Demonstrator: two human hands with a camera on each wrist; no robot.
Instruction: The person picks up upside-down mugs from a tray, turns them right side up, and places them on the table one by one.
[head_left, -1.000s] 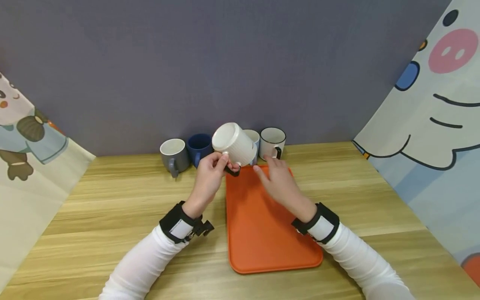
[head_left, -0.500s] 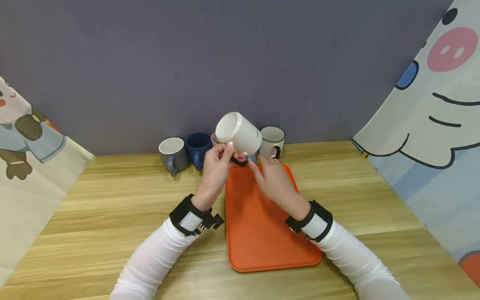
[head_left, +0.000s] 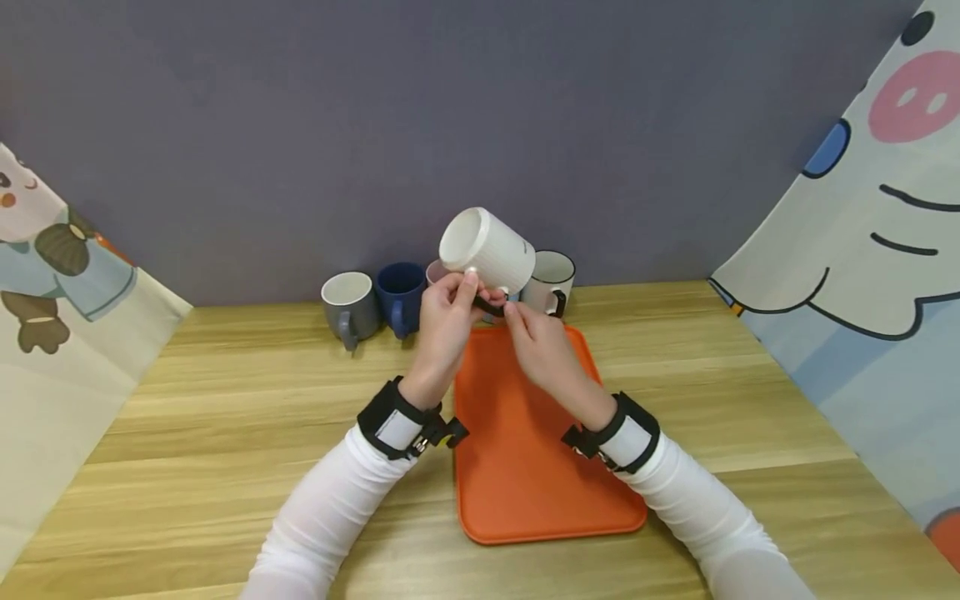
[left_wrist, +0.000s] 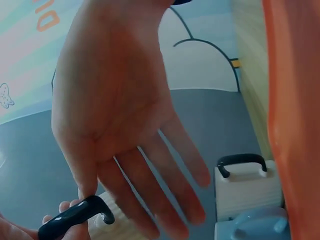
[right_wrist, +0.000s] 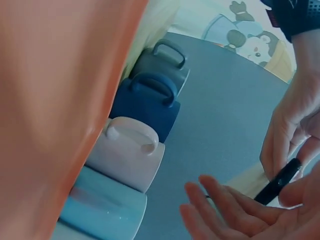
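Observation:
My left hand holds a white ribbed mug up above the far end of the orange tray, pinching its black handle. The mug is tilted with its mouth facing up and left. My right hand is just right of the handle with straight fingers, its fingertip at or near the handle. In the right wrist view the left hand's fingers pinch the black handle while my right fingers lie open below it. The left wrist view shows the right hand's open palm beside the handle.
Mugs line the back wall: grey, dark blue, pink partly hidden, light blue, and white with a black rim. Cartoon-printed cloths hang at both sides over the wooden table.
The left hand has lifted the white mug higher and a little to the right. The right hand has moved in from over the tray to the mug's handle.

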